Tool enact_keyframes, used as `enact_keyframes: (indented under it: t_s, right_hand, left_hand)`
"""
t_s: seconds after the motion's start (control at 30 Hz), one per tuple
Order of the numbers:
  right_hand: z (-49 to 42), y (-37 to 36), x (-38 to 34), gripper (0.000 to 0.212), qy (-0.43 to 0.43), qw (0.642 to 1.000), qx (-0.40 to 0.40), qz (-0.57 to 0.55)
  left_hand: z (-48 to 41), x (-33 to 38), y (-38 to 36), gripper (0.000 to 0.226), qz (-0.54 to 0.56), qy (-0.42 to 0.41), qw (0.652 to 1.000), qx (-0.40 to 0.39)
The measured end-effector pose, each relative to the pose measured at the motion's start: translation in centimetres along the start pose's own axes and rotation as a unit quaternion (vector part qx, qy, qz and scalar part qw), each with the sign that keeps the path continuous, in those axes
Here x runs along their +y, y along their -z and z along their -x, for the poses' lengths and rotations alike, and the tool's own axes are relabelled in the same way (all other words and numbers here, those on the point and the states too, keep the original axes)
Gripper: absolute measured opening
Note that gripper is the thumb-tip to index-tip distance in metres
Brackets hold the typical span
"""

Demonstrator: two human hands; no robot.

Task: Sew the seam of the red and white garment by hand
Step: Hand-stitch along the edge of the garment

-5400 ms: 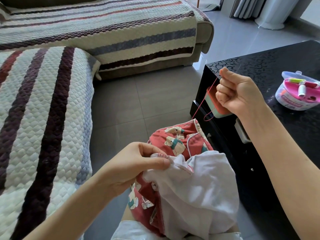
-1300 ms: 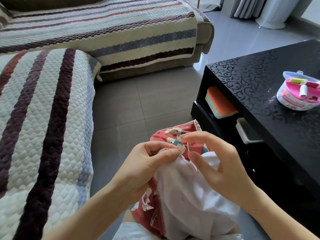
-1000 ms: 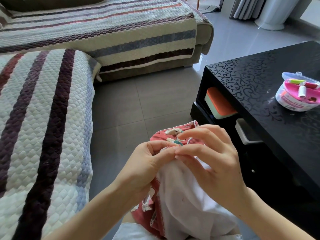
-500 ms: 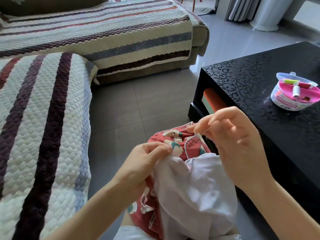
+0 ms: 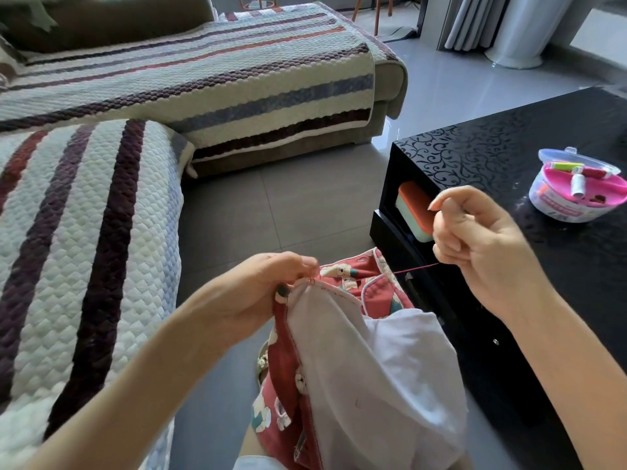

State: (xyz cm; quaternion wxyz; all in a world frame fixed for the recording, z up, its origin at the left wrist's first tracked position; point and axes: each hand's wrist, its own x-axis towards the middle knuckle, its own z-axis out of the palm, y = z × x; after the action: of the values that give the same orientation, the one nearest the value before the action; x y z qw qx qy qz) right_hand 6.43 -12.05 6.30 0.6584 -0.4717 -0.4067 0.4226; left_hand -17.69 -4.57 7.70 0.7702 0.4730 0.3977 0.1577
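Red and white garment [image 5: 356, 368] is bunched on the person's lap, just beside the black table's [image 5: 509, 157] near corner. Soft knit: the red outside is printed with small cartoon animals and piped in white, and the plain white lining is turned out in loose folds. Left hand [image 5: 258, 290] pinches the seam edge at the garment's top, thumb and fingertips closed on the fabric. Right hand [image 5: 481, 245] is raised in front of the table's open shelf, fingers curled tight and clamped on a red thread [image 5: 407, 269] that runs taut from the seam to the fist; needle too small to make out. Table is glossy black with a scroll pattern in the top and hard square edges; the right hand hangs close to its front edge. On the table top, beyond the right hand, sits a round clear plastic sewing kit tub [image 5: 576, 195] with a pink insert and small thread spools; its label band has writing too small to read. In the table's shelf is a rounded pale box with an orange lid [image 5: 412, 212]. Across a strip of smooth grey tile floor [image 5: 271, 205] from the table lies a quilted sofa cover [image 5: 84, 249], cream with dark purple, blue and rust stripes. That floor strip leaves open room beside the left forearm.
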Motion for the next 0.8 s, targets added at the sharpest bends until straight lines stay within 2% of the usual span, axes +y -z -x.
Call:
enact_keyframes:
  t_s: [0.1,0.17,0.37,0.47,0.6,0.8]
  right_hand:
    - [0.1,-0.6,0.7,0.018,-0.01,0.996,-0.015,0.088]
    - [0.3,-1.0,1.1,0.019,-0.008,0.989,-0.035,0.143]
    - [0.7,-4.1,1.9,0.013,0.039,0.969,-0.125,0.208]
    - [0.3,-4.8,2.0,0.015,0.049,0.969,-0.117,0.21]
    - [-0.4,-5.7,1.6,0.016,0.073,0.968,-0.123,0.207]
    - [-0.5,-7.2,1.1,0.017,0.068,0.973,-0.154,0.157]
  left_hand:
    - [-0.2,1.9,0.4,0.034,-0.067,0.006,0.998,-0.009]
    - [-0.1,3.1,0.5,0.029,-0.096,-0.005,0.995,-0.01]
    - [0.3,6.5,0.5,0.023,-0.15,-0.052,0.987,-0.023]
    - [0.4,7.9,0.7,0.018,-0.163,-0.061,0.984,-0.042]
    - [0.3,9.0,0.9,0.031,-0.167,-0.068,0.982,-0.058]
    - [0.5,10.2,0.0,0.01,-0.177,-0.085,0.978,-0.075]
